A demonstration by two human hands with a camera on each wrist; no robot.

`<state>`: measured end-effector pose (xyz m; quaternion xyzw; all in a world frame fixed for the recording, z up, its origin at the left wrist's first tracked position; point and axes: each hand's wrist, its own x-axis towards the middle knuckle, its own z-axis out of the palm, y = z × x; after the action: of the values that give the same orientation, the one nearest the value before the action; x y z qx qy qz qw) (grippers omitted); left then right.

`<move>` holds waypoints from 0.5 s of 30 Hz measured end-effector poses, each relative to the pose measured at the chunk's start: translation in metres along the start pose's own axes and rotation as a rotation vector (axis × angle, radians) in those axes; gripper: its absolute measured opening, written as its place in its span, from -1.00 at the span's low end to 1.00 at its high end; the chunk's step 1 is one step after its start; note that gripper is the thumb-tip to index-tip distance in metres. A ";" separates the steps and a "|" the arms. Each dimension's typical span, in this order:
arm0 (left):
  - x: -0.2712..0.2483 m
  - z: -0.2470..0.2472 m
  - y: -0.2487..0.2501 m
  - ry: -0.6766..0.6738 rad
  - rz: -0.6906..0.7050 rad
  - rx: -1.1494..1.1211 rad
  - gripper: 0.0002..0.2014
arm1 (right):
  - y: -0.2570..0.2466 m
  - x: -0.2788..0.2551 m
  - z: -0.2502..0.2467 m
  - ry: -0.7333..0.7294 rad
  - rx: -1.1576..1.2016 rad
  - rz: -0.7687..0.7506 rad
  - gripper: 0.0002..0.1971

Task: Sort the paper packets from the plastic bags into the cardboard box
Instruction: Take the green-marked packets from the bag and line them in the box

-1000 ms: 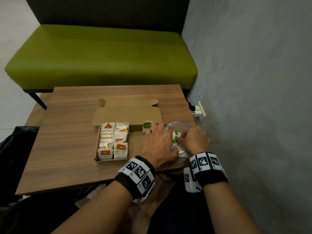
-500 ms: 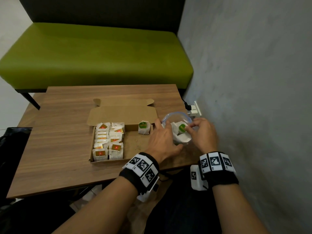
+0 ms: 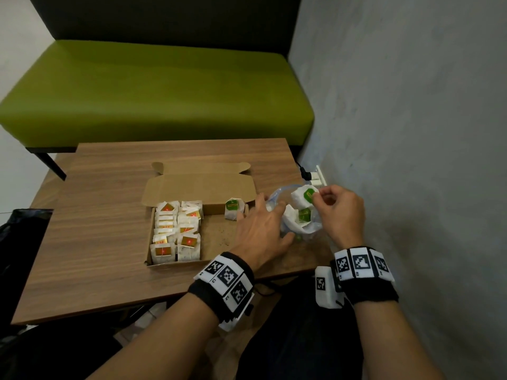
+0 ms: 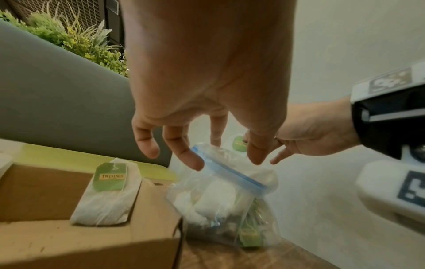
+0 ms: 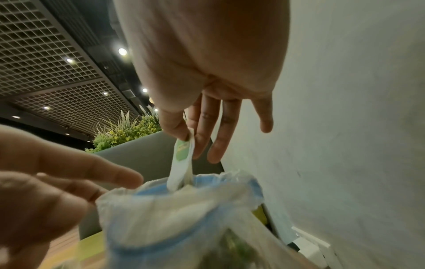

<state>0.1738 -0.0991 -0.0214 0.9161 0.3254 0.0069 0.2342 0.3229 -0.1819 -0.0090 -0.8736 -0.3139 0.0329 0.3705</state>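
An open cardboard box [image 3: 216, 237] lies on the wooden table [image 3: 104, 215]. Several white packets with red tags [image 3: 175, 231] fill its left side. One green-tagged packet [image 3: 234, 209] [image 4: 108, 193] stands at its back right. Just right of the box sits a clear plastic bag with a blue zip rim [image 3: 301, 229] [image 4: 220, 209] [image 5: 172, 218], holding more green-tagged packets. My right hand [image 3: 315, 196] [image 5: 189, 138] pinches a green-tagged packet [image 3: 306, 194] [image 5: 181, 163] between thumb and finger, just above the bag's mouth. My left hand [image 3: 263, 229] [image 4: 223, 156] has relaxed fingers touching the bag's rim.
A green bench [image 3: 153, 91] stands behind the table. A grey wall [image 3: 411, 133] runs close along the right, with a plugged wall socket [image 3: 315, 178] beside the bag. A black bag [image 3: 19, 237] sits off the table's left edge.
My right hand went from reaching into the bag to lifting a green-tagged packet up through its mouth. My left hand stayed at the bag's left side.
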 end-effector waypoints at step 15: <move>-0.009 -0.040 -0.015 0.204 0.069 -0.968 -0.78 | -0.044 -0.007 -0.020 -0.407 0.509 -0.184 -0.86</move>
<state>0.1510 -0.0771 0.0088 0.7073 0.2756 0.2544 0.5992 0.3006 -0.1751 0.0333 -0.6966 -0.4407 0.2500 0.5079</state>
